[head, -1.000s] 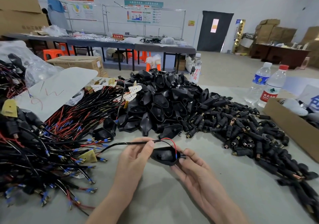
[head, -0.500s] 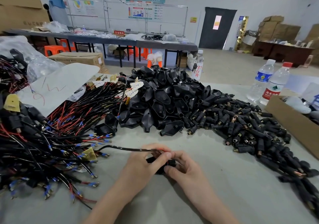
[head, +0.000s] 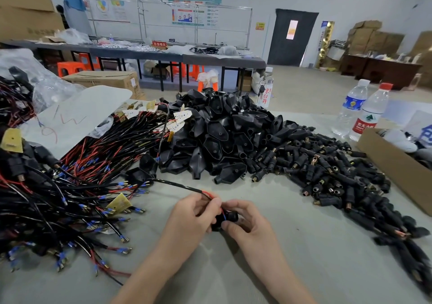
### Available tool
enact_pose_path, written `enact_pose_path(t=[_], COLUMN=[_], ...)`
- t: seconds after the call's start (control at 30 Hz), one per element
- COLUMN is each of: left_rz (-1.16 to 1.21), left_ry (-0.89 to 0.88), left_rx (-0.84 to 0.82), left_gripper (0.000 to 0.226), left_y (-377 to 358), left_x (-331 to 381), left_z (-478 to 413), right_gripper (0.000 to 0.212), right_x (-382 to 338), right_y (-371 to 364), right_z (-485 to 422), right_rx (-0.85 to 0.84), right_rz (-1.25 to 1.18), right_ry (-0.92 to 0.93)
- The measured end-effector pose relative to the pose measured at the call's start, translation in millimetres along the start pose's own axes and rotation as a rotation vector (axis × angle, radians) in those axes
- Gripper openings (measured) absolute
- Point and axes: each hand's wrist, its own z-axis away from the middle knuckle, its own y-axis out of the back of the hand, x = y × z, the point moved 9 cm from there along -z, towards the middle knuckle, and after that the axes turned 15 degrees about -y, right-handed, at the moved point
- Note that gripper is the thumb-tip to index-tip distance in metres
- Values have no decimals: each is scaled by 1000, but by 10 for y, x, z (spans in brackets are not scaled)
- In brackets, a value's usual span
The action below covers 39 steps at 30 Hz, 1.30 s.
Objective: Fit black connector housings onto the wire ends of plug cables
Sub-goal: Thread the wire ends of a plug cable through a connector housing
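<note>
Both hands are bunched close together low down on the surface. The left hand has its fingers curled in, pinching the end of a black cable right where the red wire and blue wire come out of the sheath. The right hand has its fingers bent round a black housing, with the thumb pressed on the near side of it. So the housing sits right between the two sets of fingertips, and the blue wire runs down to it. Can't tell if the wire end is actually inside, since the fingers cover that bit.

From the left fingers the cable trails up and left into a big tangle of cables. Straight beyond the fingers there's a heap of loose housings, and to the right of the right fingers a spread of small black plugs with brass tips. Farther right are a cardboard box and water bottles.
</note>
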Motion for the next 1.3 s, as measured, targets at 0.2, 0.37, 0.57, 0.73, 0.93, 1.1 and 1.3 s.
enact_pose_path(t=[0.2, 0.37, 0.57, 0.73, 0.93, 1.1, 1.3], left_rz=[205, 435, 480, 427, 236, 149, 69], left_ry=[142, 274, 322, 285, 167, 74, -24], left_rx=[111, 162, 125, 37, 73, 73, 69], left_gripper=[15, 15, 8, 13, 12, 20, 10], left_y=[-6, -100, -133, -205, -109, -89, -66], left_x=[-84, -171, -192, -178, -195, -146, -79], left_z=[20, 63, 83, 102, 91, 80, 69], right_gripper=[38, 29, 29, 29, 28, 24, 22], right_x=[28, 19, -8, -8, 79, 89, 96], right_y=[62, 130, 128, 110, 101, 150, 239], right_z=[-25, -18, 1, -19, -52, -60, -78], right_rx=[-1, 26, 65, 29, -47, 13, 156], right_rz=[-127, -281, -280, -314, -552, -452, -274], right_ry=[-12, -8, 36, 45, -43, -57, -39])
